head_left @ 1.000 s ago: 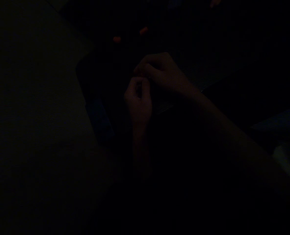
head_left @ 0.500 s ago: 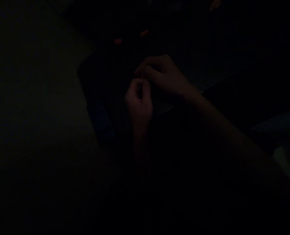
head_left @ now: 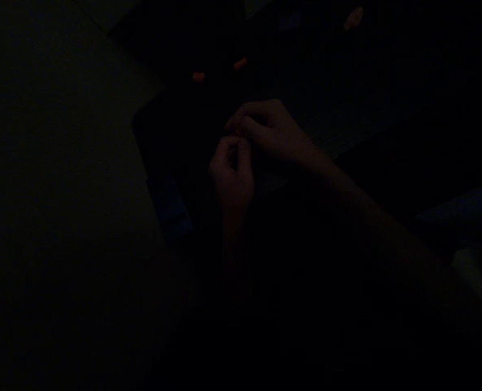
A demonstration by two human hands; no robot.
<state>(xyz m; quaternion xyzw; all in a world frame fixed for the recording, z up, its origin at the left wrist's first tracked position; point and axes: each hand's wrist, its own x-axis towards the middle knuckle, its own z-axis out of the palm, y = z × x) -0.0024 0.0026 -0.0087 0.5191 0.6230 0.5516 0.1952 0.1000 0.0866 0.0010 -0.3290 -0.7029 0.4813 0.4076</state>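
Though I cannot tell what, if anything, left hand (head_left: 233, 174) and right hand (head_left: 271, 129) pinch narrowly near the table (head_left: 334, 127) edge, fine fingerwork seems underway, needing steadiness next.

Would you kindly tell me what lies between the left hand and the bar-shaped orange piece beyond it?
In the dim head view, the right hand, fingers curled, lies between the left hand and the orange piece.
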